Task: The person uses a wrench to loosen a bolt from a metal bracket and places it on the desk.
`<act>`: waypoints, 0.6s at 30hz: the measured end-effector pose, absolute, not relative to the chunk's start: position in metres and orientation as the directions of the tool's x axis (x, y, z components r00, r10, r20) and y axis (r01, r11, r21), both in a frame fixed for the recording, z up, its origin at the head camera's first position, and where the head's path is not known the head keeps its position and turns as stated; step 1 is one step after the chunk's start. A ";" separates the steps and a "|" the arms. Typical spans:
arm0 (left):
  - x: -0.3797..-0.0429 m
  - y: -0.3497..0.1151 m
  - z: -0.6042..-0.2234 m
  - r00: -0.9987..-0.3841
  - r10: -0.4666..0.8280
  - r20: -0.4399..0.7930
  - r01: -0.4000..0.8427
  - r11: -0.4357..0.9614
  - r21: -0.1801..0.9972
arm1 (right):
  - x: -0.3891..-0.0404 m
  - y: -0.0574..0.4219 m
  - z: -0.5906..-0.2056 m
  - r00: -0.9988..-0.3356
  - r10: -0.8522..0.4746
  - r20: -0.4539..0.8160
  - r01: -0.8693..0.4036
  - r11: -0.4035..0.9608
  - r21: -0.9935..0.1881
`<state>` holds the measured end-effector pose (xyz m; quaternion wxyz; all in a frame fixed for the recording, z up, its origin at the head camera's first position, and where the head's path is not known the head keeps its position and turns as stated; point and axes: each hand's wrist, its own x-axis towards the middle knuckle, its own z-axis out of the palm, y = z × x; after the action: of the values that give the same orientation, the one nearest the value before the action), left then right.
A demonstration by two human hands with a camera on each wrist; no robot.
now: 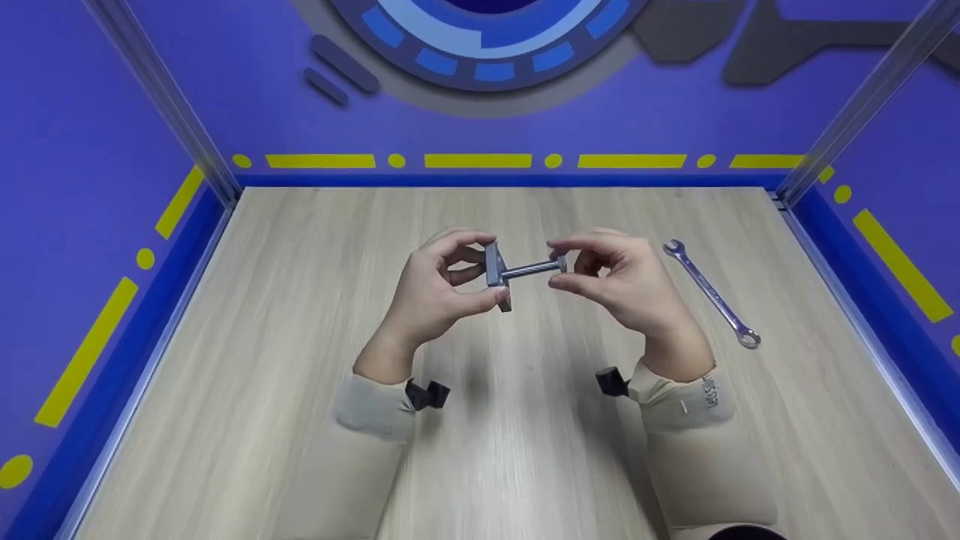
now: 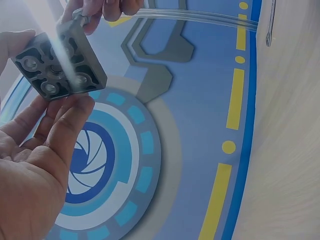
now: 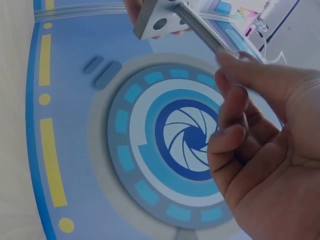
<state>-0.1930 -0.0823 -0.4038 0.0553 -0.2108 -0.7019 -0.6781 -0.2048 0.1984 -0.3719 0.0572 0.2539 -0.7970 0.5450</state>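
My left hand (image 1: 435,289) holds a square grey metal plate (image 1: 493,264) by its edges, raised over the table. In the left wrist view its dark underside (image 2: 60,62) shows ribs and round recesses; the right wrist view shows a smooth face with holes (image 3: 161,22). A long threaded bolt (image 1: 532,268) stands out from that face, its shank end in a hole. My right hand (image 1: 630,277) has thumb and forefinger around the hex head (image 1: 562,264) at the bolt's outer end. Its other fingers are curled in, and the thumb (image 3: 235,65) overlaps the bolt's end in the right wrist view.
A combination wrench (image 1: 712,295) lies slantwise on the wooden table (image 1: 300,420), to the right of my right hand. Blue panels with yellow marks (image 1: 480,160) enclose the table at the back and both sides. Metal posts (image 1: 165,97) stand at the back corners.
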 end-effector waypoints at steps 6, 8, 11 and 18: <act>-0.192 -0.081 -0.405 -0.905 0.221 0.364 0.374 0.007 0.927 | -0.207 0.196 -0.371 -0.931 -0.328 0.163 -0.279 0.348 -0.895; -0.191 -0.080 -0.405 -0.903 0.222 0.368 0.381 0.019 0.924 | -0.207 0.195 -0.372 -0.932 -0.335 0.141 -0.268 0.371 -0.889; -0.191 -0.079 -0.405 -0.899 0.226 0.376 0.390 0.023 0.920 | -0.206 0.194 -0.373 -0.930 -0.345 0.125 -0.259 0.376 -0.890; -0.192 -0.081 -0.405 -0.902 0.222 0.370 0.386 0.033 0.922 | -0.205 0.195 -0.372 -0.915 -0.363 0.176 -0.304 0.336 -0.891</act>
<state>-0.1916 -0.0810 -0.4046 0.0621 -0.2121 -0.7160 -0.6621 -0.2051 0.1950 -0.3722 -0.0272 0.2043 -0.8169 0.5387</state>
